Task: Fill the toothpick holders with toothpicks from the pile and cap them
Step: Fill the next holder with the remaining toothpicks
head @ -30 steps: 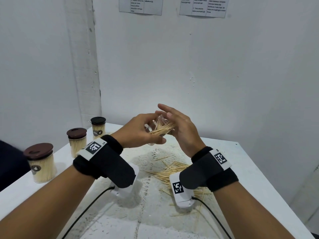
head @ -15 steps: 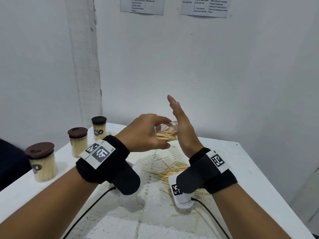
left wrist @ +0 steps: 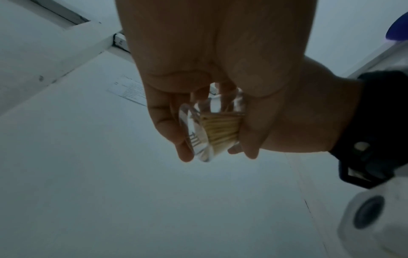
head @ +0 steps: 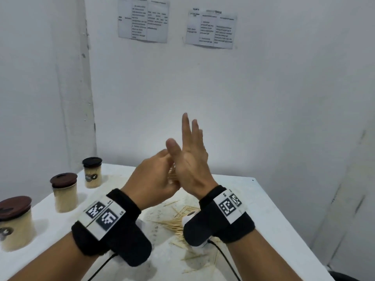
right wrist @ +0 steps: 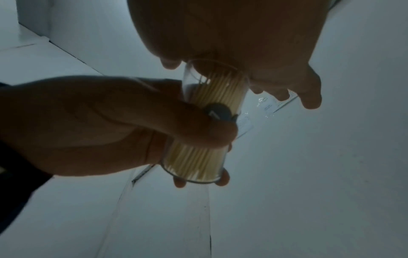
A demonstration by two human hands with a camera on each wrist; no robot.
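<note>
My left hand (head: 154, 179) grips a clear toothpick holder (left wrist: 212, 129), lying on its side above the table. It is partly filled with toothpicks (right wrist: 205, 122) and has no cap. My right hand (head: 190, 157) is flat, fingers straight and pointing up, with its palm against the holder's open mouth. In the head view both hands hide the holder, and only a few toothpick ends (head: 172, 175) show between them. The loose toothpick pile (head: 178, 222) lies on the white table (head: 253, 209) below my right wrist.
Three filled holders with dark caps stand in a row along the table's left side: far (head: 92, 175), middle (head: 65, 192) and near (head: 15, 222). White walls close the corner behind. The table's right edge runs diagonally near my right forearm.
My right hand has turned from spread fingers over the protruding toothpicks to a flat upright palm against the holder's mouth. The toothpicks that stuck out are now inside. Both hands rose slightly.
</note>
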